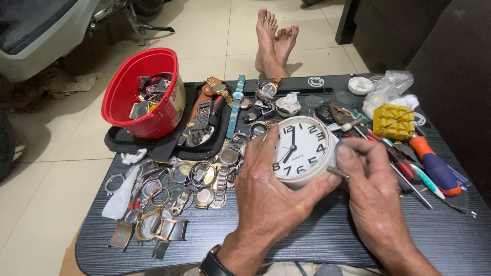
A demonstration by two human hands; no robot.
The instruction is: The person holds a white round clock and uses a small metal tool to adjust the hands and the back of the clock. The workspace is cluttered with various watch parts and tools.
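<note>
Fingers (302, 197) of the left hand (268, 191) are clamped around the lower rim of a small round white clock (303, 148), thumb under its right edge, holding it face up just above the dark table (317, 240); a black wristwatch (212, 263) sits on that wrist. Reading left to right across the table: a heap of loose watch cases, bezels and metal bracelet links (169, 197) lies at the near left; behind it a red bucket (146, 92) of small parts leans on a black tray (123, 140), beside several strapped watches, one with a blue band (236, 105). At centre is the clock, hands and numerals legible, tilted slightly toward the viewer. To its right, the right hand (376, 197) has its fingers closed together on a thin metal tool (338, 173), the tip touching the clock's side wall near the left thumb. Further right lie a yellow slotted block (393, 121), a clear plastic bag (389, 88) and screwdrivers with orange and blue handles (434, 166). Bare feet (273, 43) rest on the tiled floor beyond.

Step in hand, as judged: the case seam is being probed or prised at the side. The next move appears to call for a steady left grip and light, controlled leverage at the tool tip so that it does not slip toward the thumb.
</note>
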